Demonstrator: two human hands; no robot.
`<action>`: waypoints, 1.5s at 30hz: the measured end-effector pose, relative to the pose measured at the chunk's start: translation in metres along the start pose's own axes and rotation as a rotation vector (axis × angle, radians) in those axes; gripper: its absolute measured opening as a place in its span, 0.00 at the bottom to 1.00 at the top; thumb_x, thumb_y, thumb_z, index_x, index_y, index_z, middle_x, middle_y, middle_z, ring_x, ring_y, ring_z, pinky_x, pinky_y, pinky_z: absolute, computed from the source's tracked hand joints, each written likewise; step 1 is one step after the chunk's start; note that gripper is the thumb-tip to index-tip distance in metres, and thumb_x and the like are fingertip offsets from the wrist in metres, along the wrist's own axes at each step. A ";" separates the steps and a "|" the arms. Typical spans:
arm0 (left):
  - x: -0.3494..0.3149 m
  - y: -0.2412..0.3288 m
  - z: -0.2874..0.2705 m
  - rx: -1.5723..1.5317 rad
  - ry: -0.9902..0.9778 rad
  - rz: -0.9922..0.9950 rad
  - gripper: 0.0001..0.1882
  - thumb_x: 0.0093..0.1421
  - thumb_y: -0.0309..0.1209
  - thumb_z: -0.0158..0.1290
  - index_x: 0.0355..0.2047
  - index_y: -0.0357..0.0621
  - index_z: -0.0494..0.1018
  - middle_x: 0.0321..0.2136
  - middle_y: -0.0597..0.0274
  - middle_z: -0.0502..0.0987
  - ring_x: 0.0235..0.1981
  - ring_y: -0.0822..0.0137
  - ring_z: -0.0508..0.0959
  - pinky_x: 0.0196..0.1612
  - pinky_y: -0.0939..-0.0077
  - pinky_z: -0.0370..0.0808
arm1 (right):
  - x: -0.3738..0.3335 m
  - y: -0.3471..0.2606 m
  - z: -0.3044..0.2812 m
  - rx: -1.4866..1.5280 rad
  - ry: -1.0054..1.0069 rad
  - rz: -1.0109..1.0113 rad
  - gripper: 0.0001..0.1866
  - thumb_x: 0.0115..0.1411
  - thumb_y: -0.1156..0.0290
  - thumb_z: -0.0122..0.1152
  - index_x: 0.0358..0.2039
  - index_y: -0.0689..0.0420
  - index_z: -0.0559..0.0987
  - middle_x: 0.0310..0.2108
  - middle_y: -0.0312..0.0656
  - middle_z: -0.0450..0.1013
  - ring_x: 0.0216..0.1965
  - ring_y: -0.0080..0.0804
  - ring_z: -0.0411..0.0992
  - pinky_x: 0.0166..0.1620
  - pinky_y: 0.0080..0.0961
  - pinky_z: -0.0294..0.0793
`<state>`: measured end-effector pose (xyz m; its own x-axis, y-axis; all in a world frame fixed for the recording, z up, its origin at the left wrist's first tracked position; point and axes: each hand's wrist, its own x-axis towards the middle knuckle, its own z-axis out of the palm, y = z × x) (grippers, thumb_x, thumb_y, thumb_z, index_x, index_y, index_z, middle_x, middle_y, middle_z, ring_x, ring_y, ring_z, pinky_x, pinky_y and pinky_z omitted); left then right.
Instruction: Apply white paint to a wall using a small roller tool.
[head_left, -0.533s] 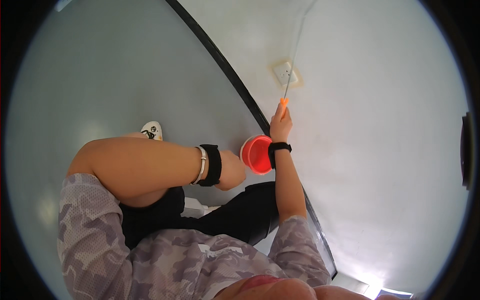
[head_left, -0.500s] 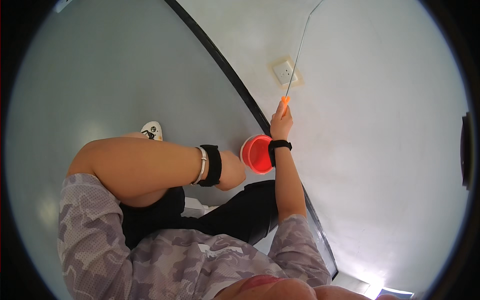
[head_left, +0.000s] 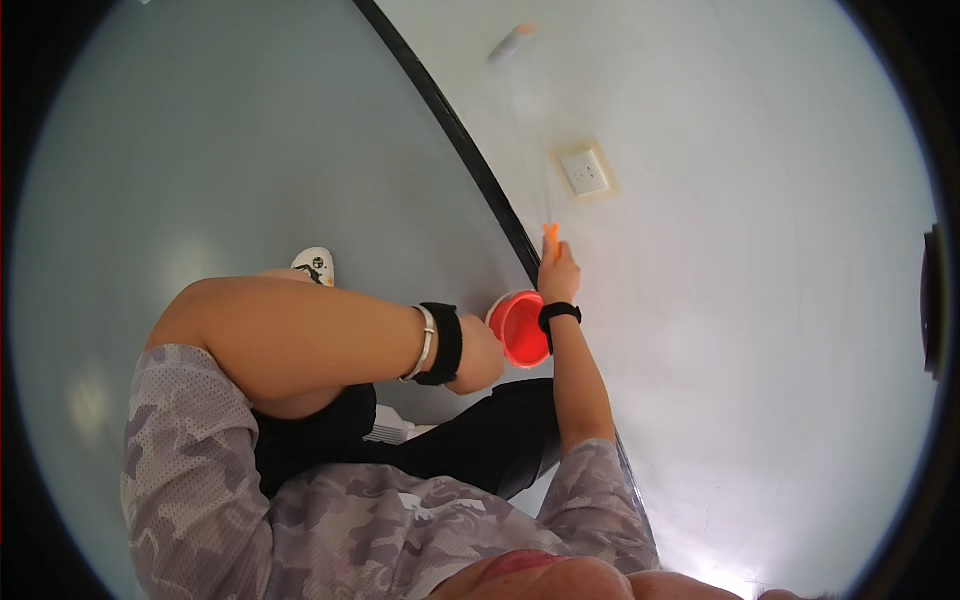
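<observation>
My right hand is wrapped round the orange handle of a paint roller. Its thin metal rod is smeared by motion, running up to a pale roller head with an orange end, against the white wall. Below that hand is a red bucket with a paler outer side, its open top facing me; what lies inside cannot be made out. My left hand is closed at the bucket's near left rim and seems to grip it, though its fingertips are hidden.
A white wall socket sits on the wall to the right of the rod. A black skirting strip divides the wall from the grey floor. My bent legs are below the bucket, and a white shoe shows at the left.
The view has shifted, so the socket and bucket appear lower. The roller's rod has swung left, and its head has come into view. My left hand now overlaps the bucket's rim.
</observation>
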<state>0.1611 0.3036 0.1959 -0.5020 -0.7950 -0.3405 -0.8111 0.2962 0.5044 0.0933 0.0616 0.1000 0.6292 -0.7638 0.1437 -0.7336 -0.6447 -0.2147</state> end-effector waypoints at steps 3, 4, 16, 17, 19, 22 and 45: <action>-0.001 -0.001 0.001 0.008 -0.010 0.020 0.14 0.47 0.27 0.53 0.36 0.41 0.74 0.30 0.50 0.78 0.34 0.50 0.79 0.35 0.59 0.75 | 0.032 -0.048 -0.018 0.222 0.221 -0.057 0.23 0.64 0.50 0.42 0.32 0.58 0.72 0.26 0.56 0.73 0.31 0.57 0.72 0.30 0.46 0.67; -0.004 -0.001 -0.002 -0.007 -0.006 0.036 0.15 0.47 0.27 0.52 0.38 0.40 0.73 0.29 0.50 0.78 0.34 0.50 0.79 0.35 0.59 0.75 | 0.043 -0.060 -0.029 0.263 0.217 -0.063 0.23 0.65 0.50 0.41 0.32 0.59 0.72 0.26 0.56 0.73 0.31 0.58 0.71 0.30 0.46 0.66; -0.005 0.002 -0.006 0.022 0.086 0.031 0.10 0.45 0.25 0.52 0.29 0.35 0.77 0.28 0.47 0.78 0.33 0.52 0.80 0.33 0.61 0.77 | 0.005 0.016 0.036 -0.117 -0.127 0.061 0.31 0.60 0.38 0.39 0.35 0.54 0.76 0.35 0.56 0.75 0.39 0.58 0.72 0.41 0.50 0.70; -0.006 0.002 -0.003 0.004 0.076 0.032 0.10 0.45 0.25 0.52 0.30 0.35 0.77 0.29 0.47 0.78 0.33 0.52 0.80 0.33 0.62 0.77 | -0.001 0.008 0.032 -0.081 -0.123 0.060 0.30 0.60 0.38 0.39 0.34 0.54 0.76 0.34 0.56 0.75 0.38 0.58 0.72 0.41 0.50 0.70; -0.002 -0.001 0.004 -0.004 0.079 0.039 0.10 0.46 0.25 0.52 0.30 0.36 0.77 0.29 0.47 0.78 0.33 0.51 0.80 0.34 0.61 0.76 | 0.012 -0.009 0.014 -0.056 -0.081 0.026 0.29 0.61 0.40 0.40 0.34 0.55 0.75 0.33 0.56 0.75 0.37 0.58 0.72 0.39 0.49 0.69; 0.002 -0.003 0.006 0.001 0.108 0.107 0.09 0.46 0.25 0.52 0.29 0.37 0.76 0.30 0.47 0.78 0.33 0.50 0.79 0.34 0.60 0.76 | 0.046 -0.046 -0.027 0.093 0.130 -0.107 0.27 0.63 0.45 0.41 0.30 0.58 0.74 0.28 0.57 0.73 0.33 0.59 0.71 0.35 0.48 0.68; -0.009 0.001 -0.003 0.014 0.107 -0.028 0.10 0.47 0.26 0.50 0.30 0.38 0.78 0.31 0.50 0.79 0.34 0.53 0.80 0.36 0.62 0.76 | 0.093 -0.119 -0.082 0.303 0.153 -0.128 0.27 0.65 0.50 0.41 0.29 0.64 0.74 0.23 0.54 0.71 0.28 0.55 0.68 0.33 0.41 0.67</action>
<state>0.1653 0.3094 0.2020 -0.4450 -0.8547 -0.2673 -0.8286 0.2798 0.4848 0.2186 0.0647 0.2178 0.6485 -0.6882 0.3253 -0.5278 -0.7145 -0.4592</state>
